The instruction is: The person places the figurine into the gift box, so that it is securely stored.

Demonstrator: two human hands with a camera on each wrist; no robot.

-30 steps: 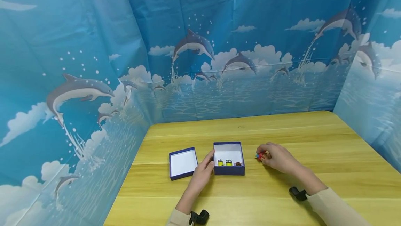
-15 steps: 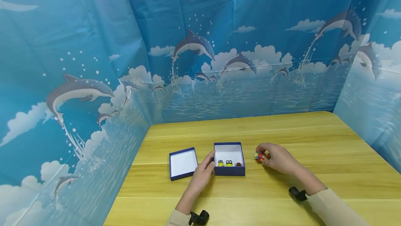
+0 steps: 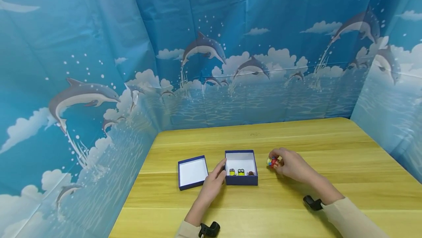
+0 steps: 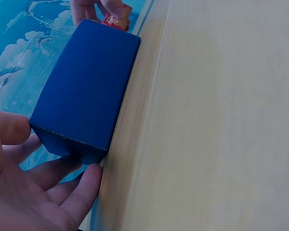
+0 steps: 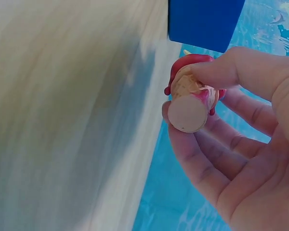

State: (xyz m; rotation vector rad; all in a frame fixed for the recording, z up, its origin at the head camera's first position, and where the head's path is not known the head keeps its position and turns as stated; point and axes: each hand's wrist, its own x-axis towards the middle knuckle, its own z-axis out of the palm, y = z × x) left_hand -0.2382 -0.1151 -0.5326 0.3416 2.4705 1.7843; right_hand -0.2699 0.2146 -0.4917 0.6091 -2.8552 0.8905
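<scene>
Right hand (image 3: 291, 163) pinches a waffle-textured, flat-based figurine (image 5: 188, 109) right of the smooth, square blue box (image 3: 241, 180); left hand (image 3: 212, 184) rests, fingers relaxed, against its wall. Versus one second earlier, the figurine shows more yellow.

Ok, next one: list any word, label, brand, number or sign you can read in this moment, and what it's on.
None: no text can be read in any current view.
Blue box and shallow lid: no lettering on the sides shown.
Toy in the right hand: none visible.
Backdrop: dolphins, clouds and water only.
Table: a faint mark, too small to make out.
</scene>
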